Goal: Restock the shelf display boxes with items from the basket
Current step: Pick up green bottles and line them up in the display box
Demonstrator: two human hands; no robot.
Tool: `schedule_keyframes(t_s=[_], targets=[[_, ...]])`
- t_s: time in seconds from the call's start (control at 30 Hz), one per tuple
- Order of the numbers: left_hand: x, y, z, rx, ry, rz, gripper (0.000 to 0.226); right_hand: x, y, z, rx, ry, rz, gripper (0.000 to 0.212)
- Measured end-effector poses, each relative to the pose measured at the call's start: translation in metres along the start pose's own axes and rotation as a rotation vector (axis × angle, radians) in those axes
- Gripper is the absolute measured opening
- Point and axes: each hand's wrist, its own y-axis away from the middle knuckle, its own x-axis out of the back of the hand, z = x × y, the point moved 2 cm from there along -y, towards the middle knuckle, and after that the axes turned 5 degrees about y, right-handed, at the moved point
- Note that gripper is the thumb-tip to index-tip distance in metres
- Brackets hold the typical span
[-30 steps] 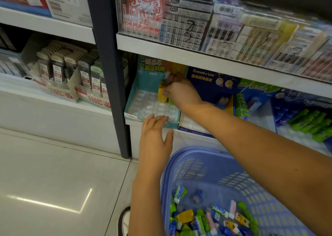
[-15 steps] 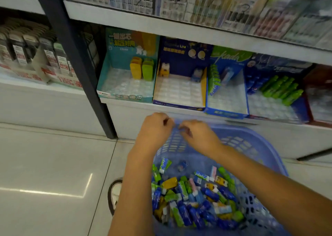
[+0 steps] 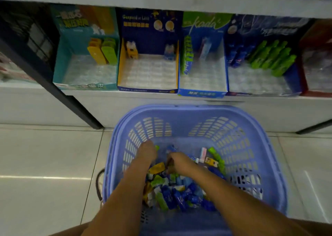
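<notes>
Picking: your left hand (image 3: 148, 152) and right hand (image 3: 177, 161) dig in the basket (image 3: 188, 110), grips unclear. Next: match items (image 3: 179, 194) to the twelve-o'clock display boxes (image 3: 147, 90).

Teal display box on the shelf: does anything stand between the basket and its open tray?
Nothing visible does. The teal display box opens toward the basket over a low front edge; its yellow and green items stand at the back.
</notes>
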Motion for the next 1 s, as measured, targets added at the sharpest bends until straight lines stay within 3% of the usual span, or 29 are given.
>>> schedule_keyframes(t_s=[0.27, 0.47, 0.57, 0.67, 0.73, 0.83, 1.0], targets=[[-0.022, -0.023, -0.012, 0.055, -0.127, 0.054, 0.036, 0.048, 0.025, 0.045, -0.022, -0.473, 0.052, 0.006], [-0.023, -0.015, -0.003, 0.062, -0.097, 0.054, 0.029, 0.072, 0.051, 0.056, -0.012, -0.727, 0.144, 0.022], [-0.008, -0.006, 0.014, 0.077, 0.141, 0.002, 0.018, 0.081, 0.065, 0.059, -0.024, -0.732, 0.209, 0.028], [0.009, 0.012, 0.034, 0.09, 0.794, -0.162, 0.015, 0.093, 0.079, 0.057, 0.033, -0.854, 0.298, 0.028], [0.025, 0.038, 0.05, -0.004, 1.095, -0.289, 0.013, 0.104, 0.089, 0.053, 0.076, -0.928, 0.389, 0.026], [0.043, 0.075, 0.069, -0.215, 1.218, -0.361, 0.016, 0.12, 0.104, 0.039, 0.168, -0.954, 0.514, 0.028], [0.075, 0.106, 0.097, -0.445, 1.372, -0.212, 0.018, 0.15, 0.122, 0.006, 0.223, -1.055, 0.7, 0.034]])
